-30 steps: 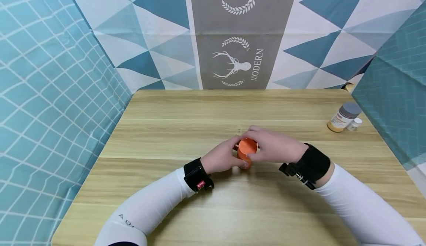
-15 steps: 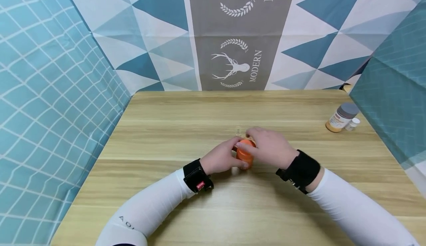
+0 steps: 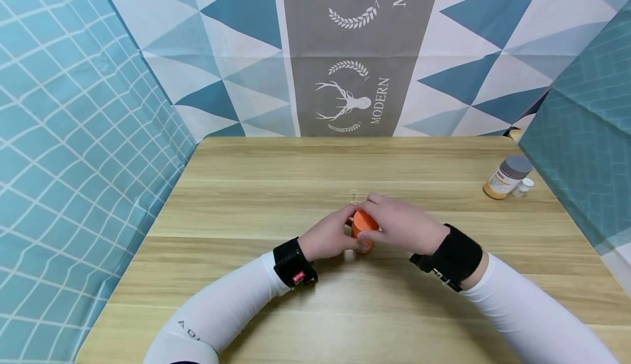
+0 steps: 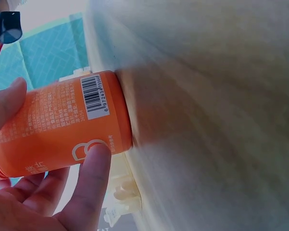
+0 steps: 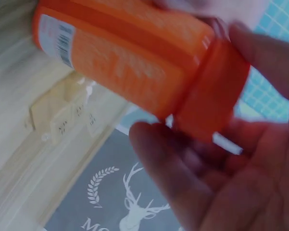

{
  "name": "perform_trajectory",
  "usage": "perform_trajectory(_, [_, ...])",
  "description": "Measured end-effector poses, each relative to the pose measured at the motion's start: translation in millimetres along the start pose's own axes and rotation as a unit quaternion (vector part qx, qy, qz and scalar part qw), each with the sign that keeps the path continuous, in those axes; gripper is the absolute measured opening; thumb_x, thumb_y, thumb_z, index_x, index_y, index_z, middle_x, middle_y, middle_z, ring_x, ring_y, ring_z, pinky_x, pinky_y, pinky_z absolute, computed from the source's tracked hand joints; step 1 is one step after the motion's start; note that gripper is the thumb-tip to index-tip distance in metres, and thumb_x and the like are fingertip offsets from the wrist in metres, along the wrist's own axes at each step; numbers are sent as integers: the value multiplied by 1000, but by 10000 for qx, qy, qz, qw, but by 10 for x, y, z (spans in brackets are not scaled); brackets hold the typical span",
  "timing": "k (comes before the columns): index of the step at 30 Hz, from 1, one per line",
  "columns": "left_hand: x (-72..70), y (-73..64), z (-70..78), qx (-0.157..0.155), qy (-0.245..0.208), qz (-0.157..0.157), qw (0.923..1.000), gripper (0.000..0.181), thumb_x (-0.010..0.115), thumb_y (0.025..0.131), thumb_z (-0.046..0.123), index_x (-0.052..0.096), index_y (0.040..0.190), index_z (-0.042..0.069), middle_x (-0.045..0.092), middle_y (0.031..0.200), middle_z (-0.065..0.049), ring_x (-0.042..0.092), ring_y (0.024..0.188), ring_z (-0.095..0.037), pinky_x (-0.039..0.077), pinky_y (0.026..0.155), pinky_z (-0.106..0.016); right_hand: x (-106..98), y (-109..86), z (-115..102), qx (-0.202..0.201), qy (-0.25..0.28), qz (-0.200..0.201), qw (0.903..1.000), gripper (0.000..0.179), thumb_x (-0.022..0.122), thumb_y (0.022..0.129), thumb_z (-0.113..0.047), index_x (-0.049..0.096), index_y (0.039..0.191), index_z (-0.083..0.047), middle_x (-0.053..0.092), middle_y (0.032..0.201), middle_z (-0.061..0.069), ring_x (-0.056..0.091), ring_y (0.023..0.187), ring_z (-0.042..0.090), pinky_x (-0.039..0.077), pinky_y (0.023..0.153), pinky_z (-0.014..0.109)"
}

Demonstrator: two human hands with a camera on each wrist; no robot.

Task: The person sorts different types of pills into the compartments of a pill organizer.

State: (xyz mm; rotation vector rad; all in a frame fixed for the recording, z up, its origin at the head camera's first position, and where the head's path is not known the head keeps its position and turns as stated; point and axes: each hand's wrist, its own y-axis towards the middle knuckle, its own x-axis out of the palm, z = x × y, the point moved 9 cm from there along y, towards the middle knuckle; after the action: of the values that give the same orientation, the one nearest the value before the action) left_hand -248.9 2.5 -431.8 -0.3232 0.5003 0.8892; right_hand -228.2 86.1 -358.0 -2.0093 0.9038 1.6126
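An orange bottle (image 4: 48,115) with white print and a barcode label stands on the wooden table, between both hands. My left hand (image 3: 325,236) grips its body from the left, thumb on one side and fingers on the other. At the top, my right hand (image 3: 404,223) holds the orange cap (image 5: 211,91) between thumb and fingers. The cap sits on the bottle's neck in the right wrist view. Part of the bottle is hidden behind the fingers in the head view.
A grey-lidded jar (image 3: 508,177) and a small white-capped bottle (image 3: 523,186) stand at the table's right back. Pale, tagged pieces (image 5: 62,122) lie just behind the orange bottle. Patterned cloth (image 3: 345,52) hangs at the back and sides.
My right hand turns over the cap: its thumb swings across the top half a second ago, then back toward the near side now. The left hand keeps its grip on the bottle.
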Motion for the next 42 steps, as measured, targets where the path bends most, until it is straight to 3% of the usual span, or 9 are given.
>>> perform_trajectory(6, [-1, 3, -10, -60, 77, 97, 9999, 62, 84, 81, 26, 52, 134, 23, 60, 113, 11, 58, 100, -9, 49, 86, -29, 35, 1, 21, 1015, -212, 784, 9915, 43, 69, 90, -47, 56, 91, -6, 45, 74, -1, 43, 57, 12, 38, 50, 24])
perform_trajectory(11, [2, 8, -7, -37, 72, 130, 9999, 59, 84, 80, 22, 53, 131, 20, 61, 110, 10, 58, 96, -8, 49, 86, -28, 129, -19, 129, 1766, 26, 817, 9809, 51, 58, 92, -60, 49, 83, -11, 45, 63, 0, 42, 50, 14, 35, 44, 27])
perform_trajectory(14, [14, 1, 2, 52, 14, 80, 10000, 62, 83, 81, 24, 51, 135, 21, 62, 109, 10, 59, 95, -8, 49, 85, -28, 132, -32, 111, 1418, 219, 647, 9875, 48, 59, 92, -60, 57, 97, -12, 55, 76, -2, 51, 61, 12, 42, 52, 28])
perform_trajectory(17, [33, -10, 15, 150, 39, -5, 9999, 65, 83, 82, 28, 50, 138, 24, 61, 112, 11, 58, 99, -8, 48, 87, -28, 103, -50, 4, 482, 368, 358, 9975, 45, 66, 93, -43, 61, 125, -13, 64, 114, 2, 62, 98, 16, 53, 80, 34])
perform_trajectory(22, [51, -22, 8, 143, 8, -81, 9999, 70, 83, 81, 35, 48, 141, 26, 59, 120, 14, 57, 106, -9, 48, 90, -29, 57, -106, -101, -390, 482, -45, 9981, 50, 67, 93, -15, 55, 141, -9, 51, 145, 8, 48, 133, 26, 41, 107, 44])
perform_trajectory(27, [43, -23, 0, 97, -36, -40, 9999, 69, 83, 81, 37, 48, 140, 28, 60, 116, 14, 57, 106, -9, 49, 88, -28, 17, -107, -112, -148, 146, 324, 9993, 50, 73, 91, -24, 59, 135, -5, 60, 124, 8, 61, 103, 18, 52, 88, 33])
perform_trajectory(32, [26, -21, 4, 72, -118, 55, 9999, 62, 84, 80, 28, 52, 133, 25, 61, 110, 10, 59, 98, -9, 50, 82, -27, 26, -89, -53, 736, 55, 997, 9923, 45, 75, 88, -40, 66, 114, -4, 53, 90, 1, 48, 69, 11, 44, 60, 24])
perform_trajectory(38, [24, -9, -1, 45, -120, 70, 9999, 56, 84, 81, 23, 53, 128, 22, 60, 110, 9, 58, 92, -9, 50, 82, -26, 87, -64, 59, 1716, 77, 1138, 9785, 45, 68, 89, -53, 56, 88, -9, 46, 74, 0, 43, 56, 13, 37, 48, 26])
perform_trajectory(42, [27, 1, 9, 84, -105, 49, 9999, 62, 84, 81, 25, 51, 133, 23, 61, 110, 10, 59, 95, -9, 49, 84, -27, 56, -70, 66, 1655, 258, 772, 9828, 53, 62, 90, -60, 61, 106, -9, 59, 90, 2, 53, 68, 13, 45, 55, 28])
